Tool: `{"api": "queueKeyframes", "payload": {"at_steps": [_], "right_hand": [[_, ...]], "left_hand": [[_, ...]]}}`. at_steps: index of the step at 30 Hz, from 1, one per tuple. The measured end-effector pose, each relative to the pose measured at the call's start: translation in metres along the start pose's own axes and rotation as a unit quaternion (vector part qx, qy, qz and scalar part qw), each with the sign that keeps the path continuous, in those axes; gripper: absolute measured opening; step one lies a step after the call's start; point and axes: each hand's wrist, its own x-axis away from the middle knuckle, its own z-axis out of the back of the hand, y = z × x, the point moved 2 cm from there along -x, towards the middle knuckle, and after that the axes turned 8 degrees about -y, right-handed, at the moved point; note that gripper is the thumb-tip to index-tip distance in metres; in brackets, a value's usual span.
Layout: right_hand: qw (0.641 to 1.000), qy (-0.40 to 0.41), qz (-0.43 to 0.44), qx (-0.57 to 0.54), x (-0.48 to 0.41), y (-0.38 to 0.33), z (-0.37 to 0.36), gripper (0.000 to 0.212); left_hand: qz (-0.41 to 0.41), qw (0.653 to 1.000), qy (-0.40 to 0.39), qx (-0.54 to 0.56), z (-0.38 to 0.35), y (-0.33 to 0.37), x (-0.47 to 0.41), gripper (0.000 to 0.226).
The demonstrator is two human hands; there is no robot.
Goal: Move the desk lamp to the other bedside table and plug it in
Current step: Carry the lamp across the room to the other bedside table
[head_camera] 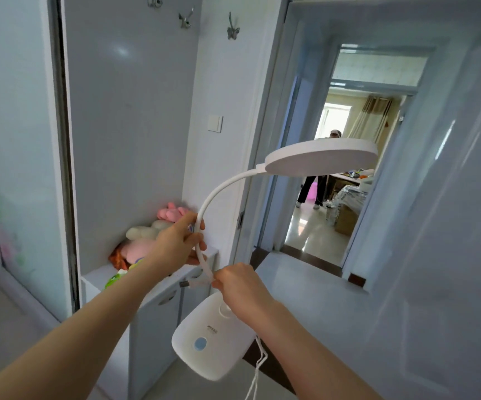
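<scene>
White desk lamp (204, 336) in left hand (176, 243)

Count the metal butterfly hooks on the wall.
3. The left hook is cut off by the picture's top edge; the middle hook sits lower on the grey wall; the right hook is lowest. Others may lie above the frame.

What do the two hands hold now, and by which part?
The desk lamp. The left hand grips the middle of its curved neck; the right hand pinches the neck lower down, above the base, seemingly with the cord's plug end.
</scene>
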Motion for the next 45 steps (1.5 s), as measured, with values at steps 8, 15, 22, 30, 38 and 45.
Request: {"api": "queueKeyframes", "payload": {"at_steps": [8, 15, 22, 30, 38, 45], "right_hand": [[0.998, 0.003, 0.057, 0.01, -0.091, 0.007, -0.01, 0.018], [0.992, -0.005, 0.123, 0.014, -0.147, 0.004, -0.024, 0.016], [0.972, -0.01, 0.23, 0.04, -0.215, 0.003, -0.03, 0.015], [0.927, -0.01, 0.373, 0.031, -0.268, 0.002, -0.033, 0.021], [0.896, -0.018, 0.443, 0.003, -0.278, -0.013, -0.042, 0.021], [0.872, -0.002, 0.489, -0.012, -0.286, -0.02, -0.044, 0.025]], "left_hand": [[0.013, 0.998, 0.042, -0.038, 0.038, -0.029, -0.064, 0.024], [0.048, 0.993, 0.087, -0.063, 0.067, -0.053, -0.089, 0.018], [0.098, 0.973, 0.197, -0.076, 0.088, -0.065, -0.108, 0.022], [0.139, 0.93, 0.329, -0.086, 0.095, -0.064, -0.109, 0.015], [0.162, 0.898, 0.395, -0.104, 0.095, -0.062, -0.09, 0.027], [0.176, 0.876, 0.428, -0.136, 0.095, -0.055, -0.087, 0.025]]}}
